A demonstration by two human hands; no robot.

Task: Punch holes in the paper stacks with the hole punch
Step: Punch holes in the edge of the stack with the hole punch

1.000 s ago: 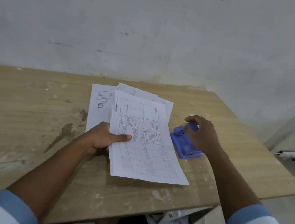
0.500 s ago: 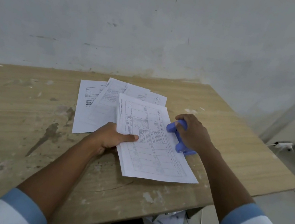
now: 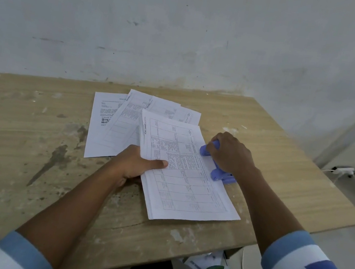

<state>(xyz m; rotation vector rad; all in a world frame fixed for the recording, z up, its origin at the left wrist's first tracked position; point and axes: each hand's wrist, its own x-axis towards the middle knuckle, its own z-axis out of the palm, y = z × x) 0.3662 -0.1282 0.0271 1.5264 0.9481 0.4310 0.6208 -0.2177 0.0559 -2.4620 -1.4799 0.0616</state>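
Stack (image 3: 185, 171) gripped by left hand (image 3: 137, 165), edge fed into punch (image 3: 216, 162); right hand (image 3: 230, 154) clamps punch, steadying for press.

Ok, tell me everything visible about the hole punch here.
The hole punch is periwinkle-blue, apparently plastic, lying on the wooden table at the right long edge of the held paper stack. The right hand presses on top, covering its middle, so only both ends show. The stack's edge meets its mouth; how deep is hidden.
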